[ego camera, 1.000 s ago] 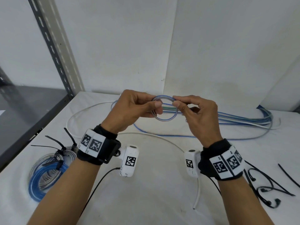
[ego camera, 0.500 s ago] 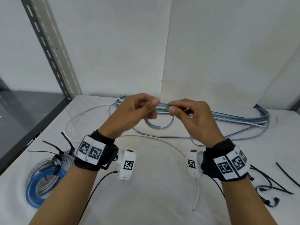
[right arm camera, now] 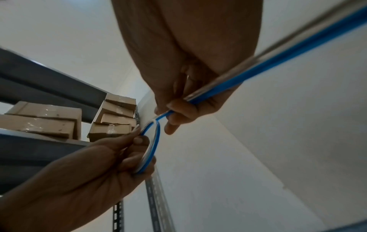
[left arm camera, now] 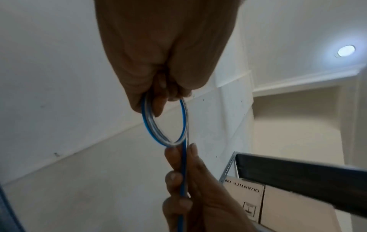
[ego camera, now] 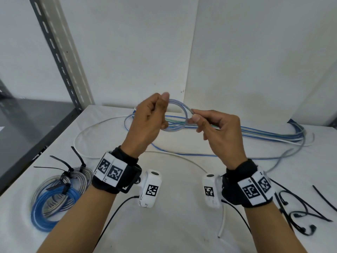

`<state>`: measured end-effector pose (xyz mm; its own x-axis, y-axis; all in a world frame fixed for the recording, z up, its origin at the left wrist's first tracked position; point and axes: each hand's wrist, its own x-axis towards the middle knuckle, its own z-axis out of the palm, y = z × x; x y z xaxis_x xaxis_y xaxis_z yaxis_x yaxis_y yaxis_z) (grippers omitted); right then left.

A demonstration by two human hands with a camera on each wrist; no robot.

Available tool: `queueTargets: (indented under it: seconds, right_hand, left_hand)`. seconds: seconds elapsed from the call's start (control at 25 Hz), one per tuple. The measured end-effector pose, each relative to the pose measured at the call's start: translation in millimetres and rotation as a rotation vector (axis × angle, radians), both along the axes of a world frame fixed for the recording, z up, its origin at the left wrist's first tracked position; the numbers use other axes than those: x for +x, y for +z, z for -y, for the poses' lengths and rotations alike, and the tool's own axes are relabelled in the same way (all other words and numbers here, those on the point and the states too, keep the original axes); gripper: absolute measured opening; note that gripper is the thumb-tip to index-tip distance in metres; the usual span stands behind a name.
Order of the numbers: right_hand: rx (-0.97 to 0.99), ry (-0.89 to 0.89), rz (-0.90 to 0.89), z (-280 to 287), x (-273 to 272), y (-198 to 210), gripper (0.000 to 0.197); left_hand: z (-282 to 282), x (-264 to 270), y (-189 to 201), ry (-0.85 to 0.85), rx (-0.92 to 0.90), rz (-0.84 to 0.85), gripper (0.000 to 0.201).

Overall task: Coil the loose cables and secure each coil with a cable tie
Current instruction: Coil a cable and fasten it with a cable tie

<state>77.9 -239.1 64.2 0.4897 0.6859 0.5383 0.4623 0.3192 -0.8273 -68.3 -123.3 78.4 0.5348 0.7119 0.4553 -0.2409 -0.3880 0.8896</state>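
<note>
A small coil of blue-and-clear cable (ego camera: pixel 179 114) hangs in the air between both hands above the white table (ego camera: pixel 173 225). My left hand (ego camera: pixel 155 114) grips the coil's left side, thumb on top; the coil (left arm camera: pixel 164 124) runs out from under its curled fingers. My right hand (ego camera: pixel 206 121) pinches the cable's running length (right arm camera: pixel 198 97) where it leaves the coil (right arm camera: pixel 151 147), and the strand trails off to the right. Loose blue, white and grey cables (ego camera: pixel 264 134) lie along the back of the table.
Finished blue and grey coils (ego camera: pixel 56 196) with black cable ties lie at the front left. Loose black cable ties (ego camera: pixel 299 214) lie at the front right. A white cable (ego camera: pixel 221 225) ends near my right wrist. A metal shelf upright (ego camera: pixel 60 53) stands at the left.
Both hands have lifted the coil higher. My left hand turned so its thumb sits on top of the loop; my right hand slid to the coil's right edge.
</note>
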Motion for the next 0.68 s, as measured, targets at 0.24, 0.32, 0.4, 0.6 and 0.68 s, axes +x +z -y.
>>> queueTargets:
  seconds: [0.24,0.32,0.4,0.6,0.68]
  right_hand:
    - [0.083,0.031,-0.234,-6.8,-20.8,-4.2,0.018]
    - [0.1,0.011,-0.222,-5.7,-18.7,-3.1,0.012]
    - [0.098,-0.023,-0.139,-2.3,-9.4,-2.8,0.01]
    - [-0.167,0.068,0.227,4.0,7.0,-4.3,0.01]
    - [-0.131,0.057,0.206,2.3,6.5,-4.3,0.013]
  left_hand:
    - [11.0,9.1,-1.9,-0.072,-0.219,0.229,0.039]
    - [15.1,12.2,-1.5,-0.118,-0.314,0.268,0.038]
    - [12.0,11.3,1.4,-0.189,-0.424,0.183,0.041]
    - [-6.0,-0.2,-9.8,-0.256,-0.145,-0.379,0.056]
    - [-1.5,0.4,-11.3,-0.237,-0.104,-0.321,0.052]
